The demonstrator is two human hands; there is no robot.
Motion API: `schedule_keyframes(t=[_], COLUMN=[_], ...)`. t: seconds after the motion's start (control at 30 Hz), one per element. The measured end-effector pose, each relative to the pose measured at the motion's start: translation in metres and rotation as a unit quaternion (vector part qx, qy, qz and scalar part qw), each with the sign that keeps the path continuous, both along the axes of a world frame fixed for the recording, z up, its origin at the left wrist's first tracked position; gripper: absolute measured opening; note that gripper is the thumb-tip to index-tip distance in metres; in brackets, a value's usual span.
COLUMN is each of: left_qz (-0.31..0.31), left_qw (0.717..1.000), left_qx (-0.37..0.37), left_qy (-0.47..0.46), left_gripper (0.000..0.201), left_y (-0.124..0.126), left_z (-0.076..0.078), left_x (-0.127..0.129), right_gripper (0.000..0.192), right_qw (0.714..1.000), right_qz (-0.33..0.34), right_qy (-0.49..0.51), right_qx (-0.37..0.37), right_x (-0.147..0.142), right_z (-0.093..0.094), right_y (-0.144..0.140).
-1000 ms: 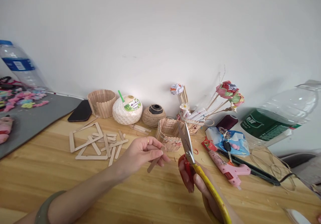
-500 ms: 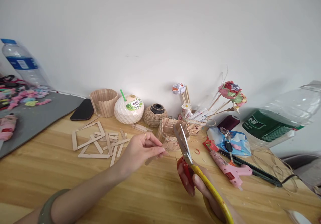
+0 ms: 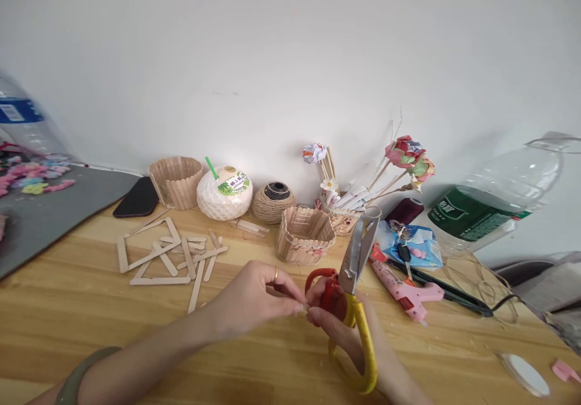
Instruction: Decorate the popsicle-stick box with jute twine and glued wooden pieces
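Note:
My left hand [image 3: 256, 299] wears a ring and has thumb and forefinger pinched together. What lies in the pinch is too small or hidden to make out. My right hand [image 3: 338, 332] grips scissors [image 3: 358, 317] with one red and one yellow handle. Their blades point up and stand slightly apart. The fingertips of both hands meet or nearly meet low over the wooden table. Just beyond them stands a small basket [image 3: 302, 247] built of wooden sticks. Left of my left hand lie loose craft sticks [image 3: 195, 278] and stick frames [image 3: 158, 281].
Along the wall stand another stick basket [image 3: 177, 184], a wrapped coconut [image 3: 224, 202], a twine ball [image 3: 272, 202] and paper flowers [image 3: 403, 154]. A pink glue gun [image 3: 411, 293] and a large plastic bottle [image 3: 476, 211] lie at right. A phone [image 3: 136, 198] lies at left.
My right hand has brought the scissors upright, and its fingertips have come to my left fingertips. My left hand has moved lower, away from the near basket. The view has shifted slightly right.

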State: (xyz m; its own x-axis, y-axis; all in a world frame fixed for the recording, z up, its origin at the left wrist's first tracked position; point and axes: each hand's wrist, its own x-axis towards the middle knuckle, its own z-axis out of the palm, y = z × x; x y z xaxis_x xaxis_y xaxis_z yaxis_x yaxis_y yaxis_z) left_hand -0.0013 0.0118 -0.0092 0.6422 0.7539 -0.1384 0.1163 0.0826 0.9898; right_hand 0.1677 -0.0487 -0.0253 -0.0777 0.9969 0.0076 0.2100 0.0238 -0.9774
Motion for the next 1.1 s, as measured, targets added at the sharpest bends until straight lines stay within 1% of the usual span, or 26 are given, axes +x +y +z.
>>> schedule_keyframes(t=[0.13,0.23,0.3,0.4,0.47,0.57,0.67,0.73,0.8,0.93,1.1], left_qz=[-0.009,0.005,0.027,0.050,0.039,0.024,0.036,0.053,0.078,0.116,0.159], left_qw=[1.000,1.000,0.998,0.991,0.990,0.994,0.995,0.994,0.991,0.984,0.977], left_qx=[0.003,-0.021,-0.046,-0.074,-0.072,-0.054,-0.034,-0.026,-0.031,-0.040,-0.012], left_qy=[0.015,0.007,-0.026,-0.101,-0.115,-0.090,-0.085,-0.093,-0.105,-0.132,-0.141], left_gripper=[0.005,0.014,0.021,0.020,0.016,0.014,0.014,0.014,0.015,0.018,0.015], left_y=[-0.001,0.002,0.004,0.004,0.002,-0.003,-0.005,-0.004,-0.003,-0.001,-0.001], left_z=[-0.001,-0.001,-0.001,-0.004,-0.008,-0.014,-0.016,-0.014,-0.009,0.001,0.009], left_x=[0.001,0.001,0.002,0.005,0.006,0.008,0.009,0.008,0.006,0.000,-0.006], right_gripper=[0.018,0.018,0.020,0.023,0.023,0.020,0.018,0.020,0.024,0.037,0.053], right_qw=[1.000,0.999,0.999,0.998,0.998,0.999,0.998,0.998,0.998,0.997,0.992], right_qz=[-0.012,-0.025,-0.035,-0.053,-0.059,-0.051,-0.050,-0.050,-0.036,0.036,0.104], right_qy=[-0.014,-0.018,-0.009,0.020,0.029,0.003,-0.032,-0.043,-0.043,-0.054,-0.061], right_qx=[-0.009,-0.012,0.000,0.016,0.017,0.019,0.027,0.014,-0.010,-0.052,-0.039], right_x=[-0.004,-0.003,-0.001,0.001,0.001,-0.001,-0.003,-0.004,-0.004,-0.002,-0.001], right_z=[0.008,0.008,0.005,-0.001,-0.004,-0.005,-0.004,-0.003,0.000,0.005,0.010], right_y=[-0.003,-0.002,0.000,0.003,0.003,0.002,0.001,0.001,0.002,0.001,-0.003])
